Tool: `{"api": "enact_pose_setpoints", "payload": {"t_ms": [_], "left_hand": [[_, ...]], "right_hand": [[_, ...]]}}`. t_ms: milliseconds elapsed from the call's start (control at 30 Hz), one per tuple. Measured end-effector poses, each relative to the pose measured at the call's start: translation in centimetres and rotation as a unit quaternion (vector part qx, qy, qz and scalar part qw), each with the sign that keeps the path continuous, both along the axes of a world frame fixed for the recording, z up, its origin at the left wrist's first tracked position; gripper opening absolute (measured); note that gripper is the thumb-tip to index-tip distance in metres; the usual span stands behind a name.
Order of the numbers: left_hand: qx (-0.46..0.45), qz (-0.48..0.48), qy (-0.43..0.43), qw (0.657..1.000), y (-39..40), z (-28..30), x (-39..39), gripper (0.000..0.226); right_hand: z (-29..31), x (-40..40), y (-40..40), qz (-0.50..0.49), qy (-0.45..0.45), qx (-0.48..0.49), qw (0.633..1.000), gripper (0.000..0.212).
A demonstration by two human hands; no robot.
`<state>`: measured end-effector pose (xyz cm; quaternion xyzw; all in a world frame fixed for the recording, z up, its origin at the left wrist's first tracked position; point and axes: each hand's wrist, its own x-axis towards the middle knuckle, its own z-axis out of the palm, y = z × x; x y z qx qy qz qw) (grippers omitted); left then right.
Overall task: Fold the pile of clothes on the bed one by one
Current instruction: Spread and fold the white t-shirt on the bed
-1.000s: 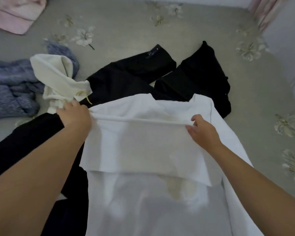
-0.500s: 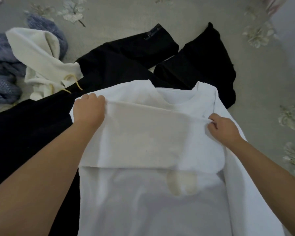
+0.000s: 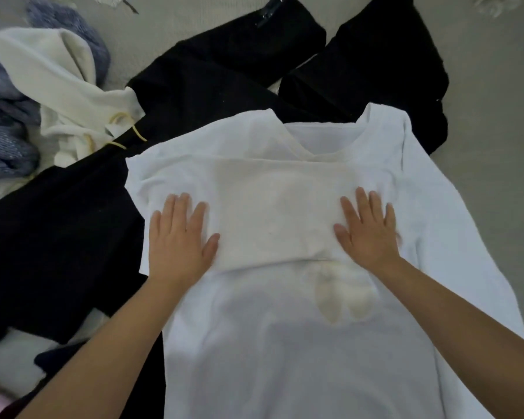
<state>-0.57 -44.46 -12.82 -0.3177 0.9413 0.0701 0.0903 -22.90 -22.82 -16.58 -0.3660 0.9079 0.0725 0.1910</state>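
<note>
A white T-shirt (image 3: pixel 285 343) lies spread flat on the bed (image 3: pixel 481 86), its neckline at the far end and its body running toward the near edge of the view. A band of the same white cloth is folded across the chest, and a pale yellowish print shows just near of that fold. Both hands rest palm-down on the folded band with fingers straight and spread, gripping nothing: the left hand (image 3: pixel 179 237) on its left end, the right hand (image 3: pixel 368 234) on its right end. Black garments (image 3: pixel 224 71) lie under and beyond the shirt, reaching out to the far side and down the left. At the far left a cream hooded top (image 3: pixel 64 95) with yellow drawstrings sits crumpled, touching the black cloth, and a blue-grey knit (image 3: pixel 3 131) is bunched beside it at the left edge. The bedcover is grey.
</note>
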Motion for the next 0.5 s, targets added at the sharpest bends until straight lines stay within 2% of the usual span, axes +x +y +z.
{"api": "enact_pose_setpoints", "payload": {"t_ms": [67, 167, 233, 300, 333, 400, 433, 500], "left_hand": [[0.059, 0.048, -0.121, 0.990, -0.1, -1.6, 2.2, 0.072], [0.120, 0.086, -0.130, 0.980, -1.0, -3.7, 3.0, 0.061], [0.133, 0.090, -0.038, 0.986, -0.6, -3.5, 2.6, 0.059], [0.128, 0.160, 0.115, 0.972, 0.5, -2.7, 2.9, 0.055], [0.127, 0.242, 0.171, 0.947, 1.1, -2.4, 3.4, 0.056], [0.165, 0.429, 0.211, 0.863, 1.9, -1.8, 4.7, 0.059], [0.205, 0.485, 0.198, 0.827, 1.8, -1.8, 5.4, 0.054], [0.310, 0.503, 0.190, 0.784, 1.4, -1.8, 6.4, 0.030]], "right_hand": [[-0.8, 0.1, 0.5, -0.013, -0.026, 0.042, 0.999, 0.060], [-0.2, 0.5, -1.0, -0.052, -0.019, 0.054, 0.997, 0.057], [1.1, 1.5, -3.0, -0.074, -0.011, 0.052, 0.996, 0.054], [2.7, 3.1, -5.3, -0.037, -0.019, -0.016, 0.999, 0.047], [3.5, 4.1, -6.8, 0.002, -0.039, -0.080, 0.996, 0.044], [5.1, 6.4, -10.5, 0.072, -0.103, -0.195, 0.973, 0.040], [5.9, 7.7, -12.8, 0.102, -0.131, -0.229, 0.959, 0.041], [6.9, 10.3, -17.1, 0.161, -0.170, -0.245, 0.941, 0.049]]}}
